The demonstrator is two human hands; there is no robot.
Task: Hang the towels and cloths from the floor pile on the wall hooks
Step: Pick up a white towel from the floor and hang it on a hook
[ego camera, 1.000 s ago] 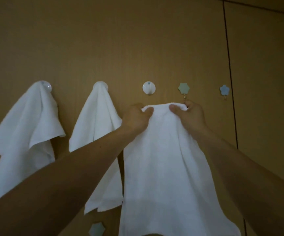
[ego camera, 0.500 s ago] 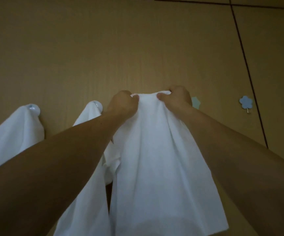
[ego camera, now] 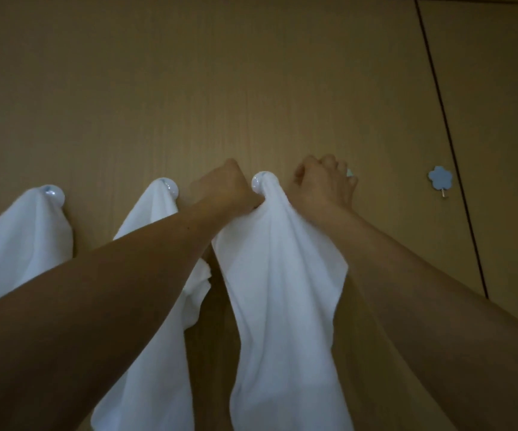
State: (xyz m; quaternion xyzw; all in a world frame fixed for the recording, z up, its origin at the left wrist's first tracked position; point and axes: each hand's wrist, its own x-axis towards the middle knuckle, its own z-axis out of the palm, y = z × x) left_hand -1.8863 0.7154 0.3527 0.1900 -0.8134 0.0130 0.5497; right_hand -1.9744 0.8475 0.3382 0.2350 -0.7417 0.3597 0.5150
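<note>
White towel (ego camera: 279, 275) is hanging over the round hook (ego camera: 259, 181); the left hand (ego camera: 223, 189) is gripping its bunched top, while the right hand (ego camera: 323, 181) is curling just right of it, hold unclear.

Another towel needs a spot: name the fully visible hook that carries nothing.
The blue flower-shaped hook, far right, is bare. The three round white hooks each carry a white towel; one more hook is mostly hidden behind the right hand.

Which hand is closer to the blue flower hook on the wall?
Right. The right hand sits left of the blue flower hook; the left hand grips the towel farther left.
</note>
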